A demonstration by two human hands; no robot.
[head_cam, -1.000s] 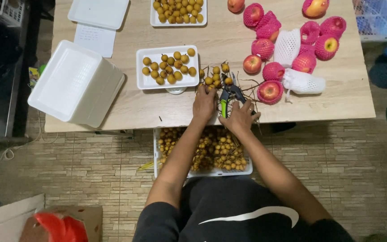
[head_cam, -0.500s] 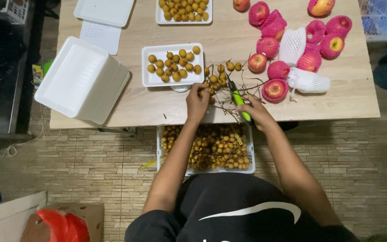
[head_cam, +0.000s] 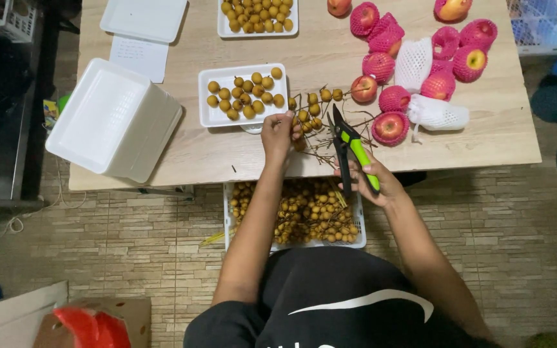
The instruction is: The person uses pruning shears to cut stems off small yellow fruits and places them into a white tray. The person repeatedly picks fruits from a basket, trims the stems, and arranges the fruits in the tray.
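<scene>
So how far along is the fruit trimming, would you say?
One far tray looks full, and the near tray about half filled with loose fruit. In hand now: the left hand holds a fruit branch while the right hand grips green-handled pruning shears. Left: the crate under the table is full of uncut bunches, and a stack of empty trays waits.

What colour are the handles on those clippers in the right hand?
Bright green with black, on the clippers held by the right hand; the head view shows it.
</scene>
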